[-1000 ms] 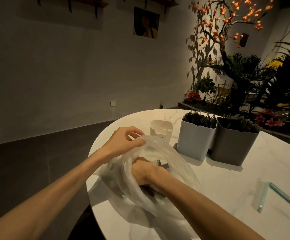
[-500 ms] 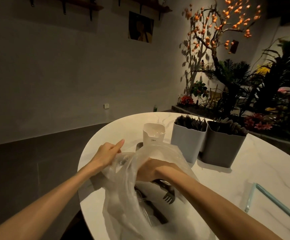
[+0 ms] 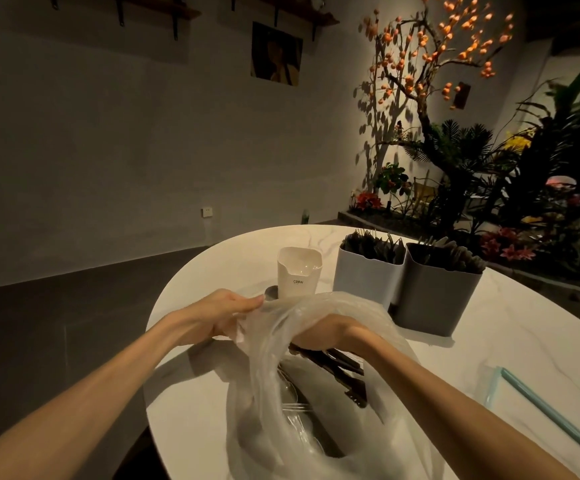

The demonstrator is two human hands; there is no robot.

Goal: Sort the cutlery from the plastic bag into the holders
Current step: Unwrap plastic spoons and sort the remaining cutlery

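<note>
A clear plastic bag (image 3: 274, 420) lies open on the white marble table (image 3: 510, 344). My left hand (image 3: 224, 315) pinches the bag's rim and holds it up. Inside the bag's mouth, my right hand (image 3: 326, 332) grips a bundle of dark cutlery (image 3: 337, 368), forks among them. More clear and dark cutlery (image 3: 299, 407) lies lower in the bag. Behind stand a small white holder (image 3: 299, 277), a light grey holder (image 3: 368, 275) and a dark grey holder (image 3: 434, 296), both grey ones filled with dark cutlery.
A pale green straw in a clear wrapper (image 3: 538, 403) lies on the table at the right. The table's rounded edge runs close on the left. Plants and a lit tree (image 3: 430, 64) stand behind the table.
My right hand has lifted a bundle of dark cutlery up toward the bag's mouth. My left hand has shifted along the rim and raised it. The view has tilted slightly.
</note>
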